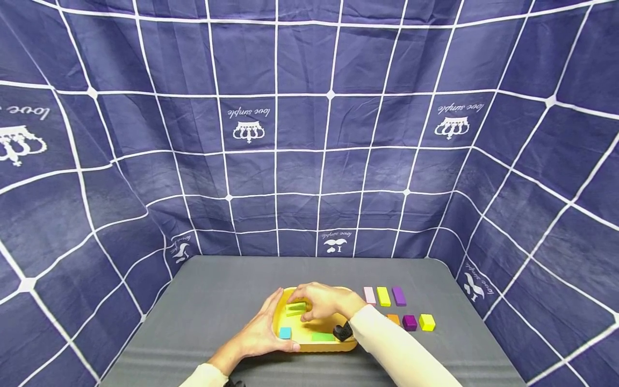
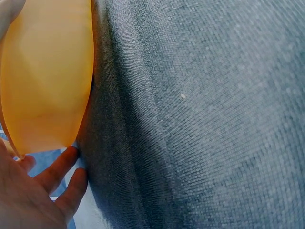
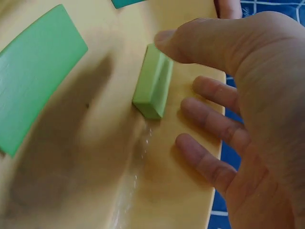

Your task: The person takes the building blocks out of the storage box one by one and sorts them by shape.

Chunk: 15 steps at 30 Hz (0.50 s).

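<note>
A yellow tray [image 1: 329, 347] stands on the grey table. My left hand [image 1: 261, 328] grips its left end, thumb on the near rim and fingers round the far side; the left wrist view shows the tray wall [image 2: 47, 76] between thumb and fingers. Over the tray is my right hand [image 1: 321, 301], its fingers apart around a light green block [image 3: 153, 83]. The thumb tip overlaps one end of that block in the right wrist view; whether it touches cannot be told. Also in the tray are a green block [image 1: 322, 337] and a blue block [image 1: 285, 333].
Right of the tray lie a pink block [image 1: 369, 295], a yellow block [image 1: 383, 296] and a purple block [image 1: 398, 296]. Nearer are an orange block [image 1: 393, 319], partly behind the right sleeve, a dark purple cube [image 1: 409, 322] and a yellow cube [image 1: 427, 322]. Blue checked cloth [image 1: 300, 177] surrounds the table.
</note>
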{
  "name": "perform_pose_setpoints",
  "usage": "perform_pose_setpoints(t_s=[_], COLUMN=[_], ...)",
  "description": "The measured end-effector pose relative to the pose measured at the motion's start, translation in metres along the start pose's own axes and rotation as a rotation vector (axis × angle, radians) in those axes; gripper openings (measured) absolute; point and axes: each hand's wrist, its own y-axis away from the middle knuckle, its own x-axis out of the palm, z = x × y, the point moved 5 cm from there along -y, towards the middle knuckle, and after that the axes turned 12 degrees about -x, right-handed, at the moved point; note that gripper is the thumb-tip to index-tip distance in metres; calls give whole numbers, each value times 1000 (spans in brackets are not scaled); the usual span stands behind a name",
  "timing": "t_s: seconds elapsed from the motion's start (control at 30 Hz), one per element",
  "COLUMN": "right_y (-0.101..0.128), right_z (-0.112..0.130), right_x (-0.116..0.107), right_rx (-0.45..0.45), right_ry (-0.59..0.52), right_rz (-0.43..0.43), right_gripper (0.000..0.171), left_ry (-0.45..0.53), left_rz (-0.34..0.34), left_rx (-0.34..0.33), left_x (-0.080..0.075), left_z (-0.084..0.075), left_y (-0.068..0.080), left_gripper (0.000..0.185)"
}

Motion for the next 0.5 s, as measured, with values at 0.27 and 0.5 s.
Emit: perform_pose_setpoints(t_s=[0.27,0.5], right_y=[-8,-12], right_z=[3,3], right_x=[8,13], right_rx=[14,-9], right_ry=[39,50], right_rz=[74,113], right_gripper=[58,62], left_ry=[-5,-4], left_rz=[-1,9], left_rx=[3,-10], left_x=[1,1], left_z=[-2,-1], left_y=[-1,0], left_gripper=[155,155])
